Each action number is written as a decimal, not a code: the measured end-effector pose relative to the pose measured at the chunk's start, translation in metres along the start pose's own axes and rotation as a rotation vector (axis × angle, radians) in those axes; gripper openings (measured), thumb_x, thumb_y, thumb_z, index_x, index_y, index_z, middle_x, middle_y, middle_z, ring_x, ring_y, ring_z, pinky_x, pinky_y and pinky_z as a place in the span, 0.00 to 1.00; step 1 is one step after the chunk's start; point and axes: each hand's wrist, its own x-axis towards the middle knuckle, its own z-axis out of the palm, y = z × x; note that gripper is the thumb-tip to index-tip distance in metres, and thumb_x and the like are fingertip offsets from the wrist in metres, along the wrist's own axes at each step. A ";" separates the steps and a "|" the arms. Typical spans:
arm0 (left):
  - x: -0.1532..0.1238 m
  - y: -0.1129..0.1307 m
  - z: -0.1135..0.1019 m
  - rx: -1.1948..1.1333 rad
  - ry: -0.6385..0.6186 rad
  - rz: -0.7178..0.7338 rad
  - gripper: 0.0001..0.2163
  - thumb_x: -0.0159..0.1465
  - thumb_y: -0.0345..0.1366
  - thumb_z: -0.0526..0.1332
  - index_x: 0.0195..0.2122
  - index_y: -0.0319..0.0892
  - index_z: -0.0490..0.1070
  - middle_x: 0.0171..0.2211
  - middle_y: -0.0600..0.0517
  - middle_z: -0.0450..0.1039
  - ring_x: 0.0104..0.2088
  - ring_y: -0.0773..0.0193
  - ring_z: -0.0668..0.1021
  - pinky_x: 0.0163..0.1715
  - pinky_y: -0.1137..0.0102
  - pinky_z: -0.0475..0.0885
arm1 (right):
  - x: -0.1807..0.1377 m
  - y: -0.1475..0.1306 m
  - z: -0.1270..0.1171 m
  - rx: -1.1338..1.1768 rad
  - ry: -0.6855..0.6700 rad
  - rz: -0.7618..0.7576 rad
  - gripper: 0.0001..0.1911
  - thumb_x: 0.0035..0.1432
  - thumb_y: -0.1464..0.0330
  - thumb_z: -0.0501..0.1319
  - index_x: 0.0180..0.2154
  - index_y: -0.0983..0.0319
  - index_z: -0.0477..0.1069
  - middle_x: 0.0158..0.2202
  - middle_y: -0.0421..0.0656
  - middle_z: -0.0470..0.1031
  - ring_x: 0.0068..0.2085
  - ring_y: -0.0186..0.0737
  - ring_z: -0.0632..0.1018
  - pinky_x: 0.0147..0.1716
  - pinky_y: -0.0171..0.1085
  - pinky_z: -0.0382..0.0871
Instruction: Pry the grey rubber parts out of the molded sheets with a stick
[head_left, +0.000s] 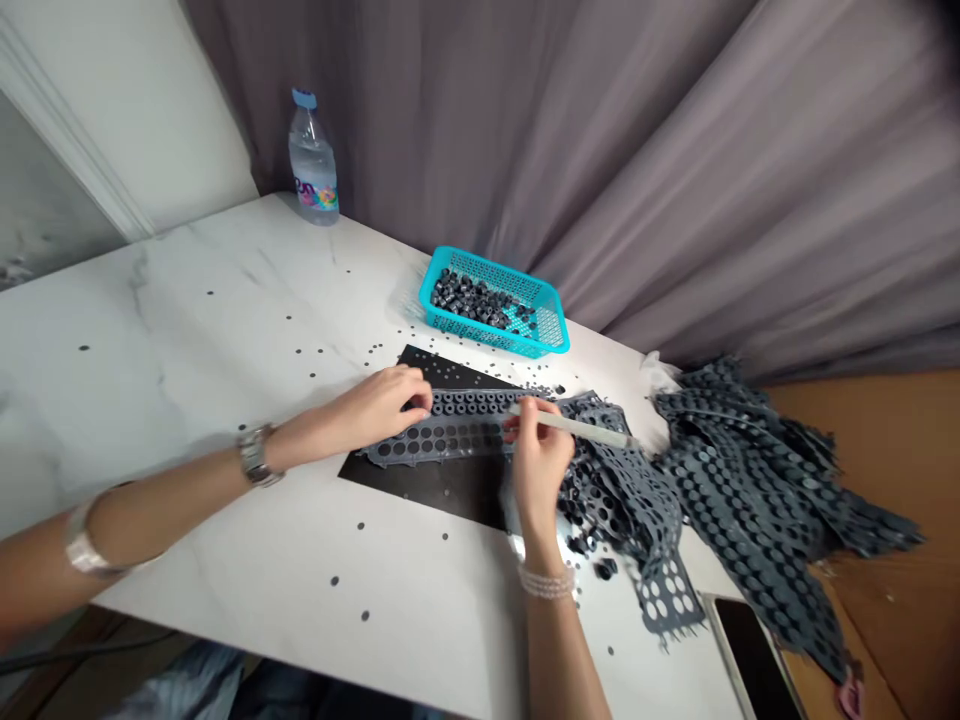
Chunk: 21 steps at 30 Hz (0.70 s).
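A grey perforated rubber sheet (pixel 450 440) with rows of round holes and raised rings lies on a black mat (pixel 465 490). At its upper left end, my left hand (pixel 394 405) has thumb and fingers curled onto the sheet's edge; the fingertips are partly hidden. My right hand (pixel 536 460), over the sheet's right part, is closed around a slim whitish pen-like stick (pixel 585 430). The stick's left end points at the ring rows. Just right of this hand lie crumpled punched rubber sheets (pixel 630 490) and small black rubber pieces (pixel 606 568).
Behind the mat stands a turquoise basket (pixel 491 340) holding small dark pieces. A water bottle (pixel 313 165) is at the back left. More rubber sheets (pixel 742 490) pile up at right, near a phone (pixel 757 655). Tiny dark discs (pixel 335 581) are scattered over the white table (pixel 225 400).
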 end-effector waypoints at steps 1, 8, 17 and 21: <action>-0.011 -0.001 -0.002 0.005 -0.025 -0.016 0.09 0.62 0.38 0.56 0.36 0.43 0.75 0.37 0.48 0.73 0.38 0.59 0.74 0.41 0.65 0.66 | -0.009 -0.003 0.010 0.099 -0.119 0.043 0.18 0.62 0.54 0.55 0.37 0.62 0.70 0.24 0.41 0.74 0.24 0.37 0.74 0.24 0.34 0.68; -0.039 -0.008 0.007 0.025 -0.052 -0.068 0.09 0.62 0.36 0.56 0.38 0.44 0.75 0.40 0.48 0.73 0.40 0.60 0.76 0.40 0.67 0.69 | -0.047 -0.012 0.052 0.061 -0.475 -0.005 0.21 0.64 0.57 0.54 0.24 0.62 0.69 0.29 0.43 0.75 0.23 0.32 0.74 0.24 0.32 0.66; -0.043 -0.008 0.016 0.085 0.037 0.004 0.08 0.63 0.33 0.55 0.37 0.41 0.74 0.38 0.48 0.71 0.39 0.60 0.75 0.40 0.66 0.71 | -0.045 -0.013 0.051 -0.100 -0.497 -0.098 0.18 0.66 0.60 0.52 0.27 0.61 0.69 0.25 0.39 0.73 0.22 0.31 0.71 0.22 0.30 0.61; -0.042 -0.006 0.015 0.094 0.051 0.003 0.08 0.63 0.32 0.55 0.36 0.41 0.74 0.37 0.48 0.71 0.38 0.61 0.75 0.40 0.65 0.71 | -0.046 -0.014 0.052 -0.132 -0.500 -0.130 0.17 0.66 0.61 0.51 0.28 0.61 0.68 0.26 0.40 0.74 0.21 0.31 0.70 0.21 0.30 0.59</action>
